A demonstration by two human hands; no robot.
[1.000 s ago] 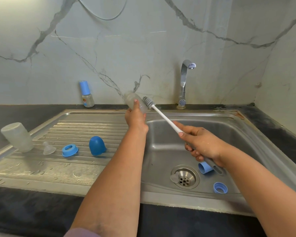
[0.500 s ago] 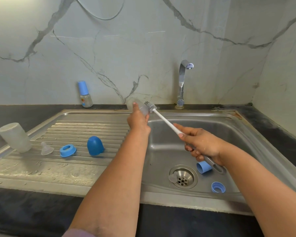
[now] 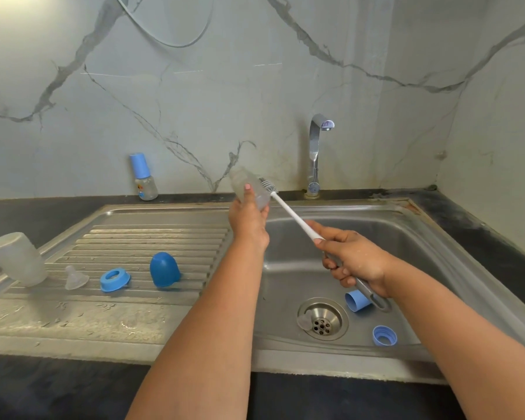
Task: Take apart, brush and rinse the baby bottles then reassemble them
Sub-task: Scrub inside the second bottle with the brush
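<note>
Item: bottle (image 3: pixel 249 190), clear, cap off. The left hand (image 3: pixel 248 221) is gripping it, fingers curled round the body, and holding it tilted above the basin's (image 3: pixel 406 237) left rim, mouth pointing right.

Item: brush (image 3: pixel 291 212), white shaft, grey handle. The right hand (image 3: pixel 353 262) is clasping the handle over the basin, fingers wrapped tight. The bristle head is sitting at the bottle's mouth, seemingly partly inside; how deep is hard to tell.

Item: tap (image 3: pixel 315 153), behind the basin's back rim. No water is showing.

Items inside the basin: light cap (image 3: pixel 356 301) lying right of the drain (image 3: pixel 323 321); ring (image 3: pixel 384 335) lying toward the front right; small teat (image 3: pixel 304 322) resting on the drain's edge.

Items left of the basin, on the drainboard (image 3: pixel 134 237): dark cap (image 3: pixel 163 269) standing nearest; second ring (image 3: pixel 114 279) beyond it; second teat (image 3: pixel 75 277) further left; large bottle (image 3: pixel 17 259) leaning at the far left edge.

Item: small bottle (image 3: pixel 143 177), assembled, standing behind the drainboard by the wall, apparently not yet taken apart.

Stage, as judged: brushing the held bottle; rinsing and reassembly are yet to come.

Hazards:
- Bottle likely wet; a hard brush stroke could be pushing it out of the left hand's grip and dropping it into the basin.
- Bristles flicking out of the mouth could be spraying droplets.
- The small teat beside the drain could be washing toward it once water is running.
- Similar blue parts in two groups could be getting mismatched at reassembly.
</note>
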